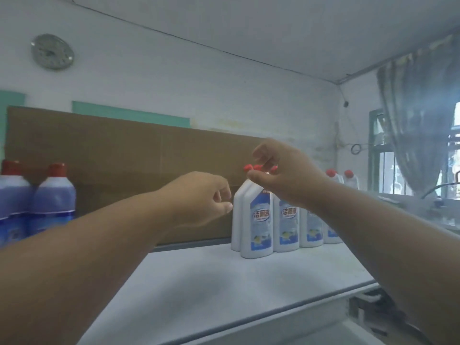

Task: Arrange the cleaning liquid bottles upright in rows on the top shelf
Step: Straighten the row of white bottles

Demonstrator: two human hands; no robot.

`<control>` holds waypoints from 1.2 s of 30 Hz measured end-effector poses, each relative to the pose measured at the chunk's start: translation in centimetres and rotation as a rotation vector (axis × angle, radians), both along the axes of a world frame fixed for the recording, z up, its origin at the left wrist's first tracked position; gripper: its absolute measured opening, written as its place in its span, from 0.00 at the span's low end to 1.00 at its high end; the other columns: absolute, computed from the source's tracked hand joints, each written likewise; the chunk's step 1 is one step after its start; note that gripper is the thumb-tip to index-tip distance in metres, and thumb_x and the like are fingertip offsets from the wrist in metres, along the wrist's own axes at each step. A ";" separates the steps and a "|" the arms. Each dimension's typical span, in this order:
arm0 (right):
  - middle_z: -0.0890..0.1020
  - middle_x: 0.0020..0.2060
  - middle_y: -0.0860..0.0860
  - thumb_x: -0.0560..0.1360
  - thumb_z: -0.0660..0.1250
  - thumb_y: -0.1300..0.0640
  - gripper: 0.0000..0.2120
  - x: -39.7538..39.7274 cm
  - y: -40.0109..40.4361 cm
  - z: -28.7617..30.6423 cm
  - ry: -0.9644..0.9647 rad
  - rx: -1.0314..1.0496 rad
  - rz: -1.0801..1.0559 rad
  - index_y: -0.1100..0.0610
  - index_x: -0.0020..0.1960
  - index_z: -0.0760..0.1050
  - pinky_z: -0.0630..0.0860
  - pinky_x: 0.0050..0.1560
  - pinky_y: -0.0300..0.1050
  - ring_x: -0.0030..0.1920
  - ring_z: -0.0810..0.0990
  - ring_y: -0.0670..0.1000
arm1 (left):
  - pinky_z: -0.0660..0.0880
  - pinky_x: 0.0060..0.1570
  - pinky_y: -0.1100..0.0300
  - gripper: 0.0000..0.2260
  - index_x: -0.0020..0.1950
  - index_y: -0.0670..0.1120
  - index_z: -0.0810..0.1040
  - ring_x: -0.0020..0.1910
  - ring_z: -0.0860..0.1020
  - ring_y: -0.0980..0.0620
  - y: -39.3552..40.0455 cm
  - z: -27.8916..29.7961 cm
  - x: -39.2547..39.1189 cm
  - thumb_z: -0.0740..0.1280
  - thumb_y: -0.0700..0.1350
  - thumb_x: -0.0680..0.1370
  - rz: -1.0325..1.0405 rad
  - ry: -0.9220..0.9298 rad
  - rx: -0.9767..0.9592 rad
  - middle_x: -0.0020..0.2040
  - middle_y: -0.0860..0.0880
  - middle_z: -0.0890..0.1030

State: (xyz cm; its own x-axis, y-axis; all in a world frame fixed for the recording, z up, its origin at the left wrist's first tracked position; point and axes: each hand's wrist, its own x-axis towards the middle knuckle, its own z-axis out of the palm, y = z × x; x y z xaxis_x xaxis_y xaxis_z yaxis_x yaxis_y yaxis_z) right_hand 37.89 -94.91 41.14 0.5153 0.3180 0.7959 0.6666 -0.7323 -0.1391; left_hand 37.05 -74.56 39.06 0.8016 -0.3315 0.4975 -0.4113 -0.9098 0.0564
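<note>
My right hand (281,170) has its thumb and curled fingers pinched at the red cap (257,167) of the front bottle (256,225), which stands upright on the shelf (224,290) directly under those fingers. My left hand (199,197) hovers just left of that bottle's shoulder, fingers loosely curled, holding nothing, apart from it. More white bottles (286,225) stand in rows to the right. Two blue bottles (53,200) stand far left, before a cardboard sheet (124,150).

The right hand (281,170) hides several red caps (256,167); the blue bottles (37,207) are cut off left.
</note>
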 end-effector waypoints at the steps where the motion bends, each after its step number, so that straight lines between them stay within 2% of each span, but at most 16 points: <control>1: 0.78 0.46 0.42 0.76 0.71 0.51 0.11 0.5 -0.9 0.1 0.018 -0.012 0.001 0.50 0.56 0.74 0.73 0.45 0.32 0.46 0.77 0.39 | 0.78 0.51 0.57 0.10 0.58 0.56 0.78 0.47 0.78 0.57 -1.0 -0.4 0.6 0.67 0.57 0.79 0.007 0.023 -0.024 0.48 0.59 0.79; 4: 0.75 0.43 0.39 0.76 0.71 0.50 0.09 2.3 -3.0 0.3 0.086 -0.076 -0.017 0.49 0.54 0.74 0.73 0.43 0.32 0.45 0.76 0.40 | 0.78 0.46 0.60 0.08 0.56 0.56 0.78 0.45 0.78 0.58 -3.3 -1.8 3.2 0.68 0.56 0.79 0.040 0.101 -0.083 0.47 0.58 0.80; 7: 0.74 0.43 0.39 0.76 0.71 0.50 0.09 4.4 -4.3 0.1 0.101 -0.112 -0.044 0.47 0.53 0.72 0.70 0.41 0.31 0.44 0.75 0.40 | 0.79 0.50 0.56 0.08 0.55 0.56 0.77 0.46 0.77 0.57 -4.6 -3.0 6.2 0.68 0.56 0.78 0.104 0.129 -0.129 0.48 0.57 0.79; 10: 0.77 0.47 0.43 0.75 0.72 0.49 0.11 6.9 -5.2 0.0 0.100 -0.106 -0.062 0.47 0.54 0.73 0.72 0.43 0.34 0.46 0.76 0.42 | 0.79 0.52 0.54 0.09 0.55 0.55 0.75 0.46 0.77 0.56 -5.3 -4.1 9.2 0.68 0.55 0.78 0.162 0.170 -0.171 0.49 0.56 0.78; 13: 0.79 0.48 0.45 0.75 0.72 0.49 0.12 9.3 -5.6 0.0 0.101 -0.106 -0.074 0.48 0.54 0.73 0.76 0.48 0.41 0.48 0.78 0.46 | 0.75 0.42 0.61 0.09 0.51 0.57 0.70 0.43 0.75 0.60 -6.0 -5.1 11.1 0.69 0.57 0.78 0.149 0.237 -0.267 0.45 0.60 0.76; 14: 0.79 0.48 0.46 0.75 0.72 0.49 0.12 10.1 -5.8 0.1 0.095 -0.103 -0.073 0.49 0.55 0.74 0.76 0.50 0.43 0.48 0.78 0.47 | 0.75 0.42 0.61 0.10 0.51 0.58 0.69 0.43 0.75 0.60 -6.3 -5.3 11.4 0.69 0.58 0.78 0.128 0.260 -0.308 0.44 0.62 0.75; 16: 0.78 0.49 0.47 0.76 0.71 0.50 0.13 11.3 -6.0 0.0 0.085 -0.087 -0.062 0.52 0.58 0.74 0.76 0.52 0.43 0.49 0.78 0.48 | 0.78 0.47 0.58 0.12 0.52 0.58 0.72 0.45 0.78 0.59 -6.8 -5.9 12.0 0.70 0.60 0.76 0.103 0.303 -0.385 0.46 0.62 0.78; 18: 0.78 0.51 0.48 0.78 0.69 0.50 0.14 12.6 -6.0 -0.1 0.069 -0.073 -0.053 0.53 0.61 0.75 0.74 0.51 0.43 0.50 0.77 0.49 | 0.81 0.52 0.53 0.17 0.57 0.56 0.76 0.48 0.81 0.55 -7.2 -6.4 12.7 0.72 0.62 0.73 0.126 0.320 -0.459 0.50 0.59 0.82; 21: 0.79 0.53 0.48 0.79 0.65 0.49 0.14 14.6 -5.7 -0.2 0.089 -0.060 -0.030 0.52 0.63 0.75 0.70 0.44 0.40 0.49 0.77 0.48 | 0.80 0.47 0.58 0.13 0.52 0.58 0.79 0.45 0.82 0.56 -7.8 -7.2 13.2 0.74 0.61 0.72 0.160 0.344 -0.514 0.48 0.58 0.84; 23: 0.79 0.49 0.47 0.79 0.65 0.50 0.12 15.8 -5.4 -0.1 0.112 -0.047 0.024 0.50 0.62 0.75 0.68 0.38 0.39 0.44 0.77 0.47 | 0.81 0.44 0.60 0.13 0.52 0.57 0.80 0.43 0.83 0.56 -8.0 -7.3 13.1 0.75 0.59 0.71 0.164 0.349 -0.581 0.46 0.58 0.85; 27: 0.76 0.43 0.43 0.79 0.66 0.45 0.08 17.2 -5.2 -0.1 0.097 -0.042 0.084 0.45 0.56 0.73 0.63 0.31 0.36 0.37 0.71 0.37 | 0.83 0.49 0.54 0.14 0.55 0.53 0.83 0.44 0.85 0.52 -7.7 -7.3 12.9 0.75 0.57 0.72 0.199 0.352 -0.609 0.47 0.55 0.86; 30: 0.75 0.41 0.44 0.78 0.66 0.45 0.09 17.6 -5.2 -0.3 0.067 -0.016 0.105 0.47 0.56 0.75 0.62 0.32 0.35 0.36 0.70 0.38 | 0.82 0.50 0.54 0.14 0.56 0.52 0.82 0.43 0.85 0.52 -7.9 -7.7 12.9 0.74 0.57 0.74 0.223 0.297 -0.584 0.46 0.54 0.86; 33: 0.75 0.40 0.42 0.78 0.66 0.46 0.11 17.1 -5.5 -1.0 0.069 0.025 0.100 0.48 0.58 0.75 0.62 0.33 0.33 0.37 0.72 0.41 | 0.81 0.51 0.55 0.15 0.55 0.56 0.79 0.45 0.83 0.56 -8.1 -8.3 12.8 0.74 0.59 0.72 0.256 0.274 -0.600 0.49 0.58 0.84; 35: 0.75 0.46 0.44 0.77 0.68 0.46 0.13 16.3 -6.1 -2.1 0.025 0.037 0.062 0.48 0.58 0.73 0.60 0.35 0.30 0.41 0.72 0.43 | 0.81 0.51 0.54 0.21 0.52 0.56 0.76 0.46 0.81 0.58 -7.6 -9.0 12.8 0.77 0.63 0.67 0.286 0.221 -0.602 0.48 0.58 0.83; 36: 0.75 0.48 0.44 0.76 0.70 0.46 0.12 15.7 -6.5 -2.9 0.005 0.049 0.051 0.48 0.56 0.71 0.60 0.36 0.29 0.41 0.72 0.43 | 0.81 0.50 0.53 0.26 0.51 0.56 0.74 0.46 0.81 0.57 -7.2 -9.3 12.8 0.78 0.66 0.62 0.289 0.209 -0.618 0.48 0.57 0.83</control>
State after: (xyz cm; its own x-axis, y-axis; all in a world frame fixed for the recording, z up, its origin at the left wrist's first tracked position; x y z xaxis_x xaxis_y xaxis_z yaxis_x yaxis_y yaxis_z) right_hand 53.60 -101.42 38.25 0.5034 0.3048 0.8085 0.7022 -0.6896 -0.1771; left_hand 49.90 -81.74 29.76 0.9139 0.2017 0.3524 -0.0829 -0.7570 0.6482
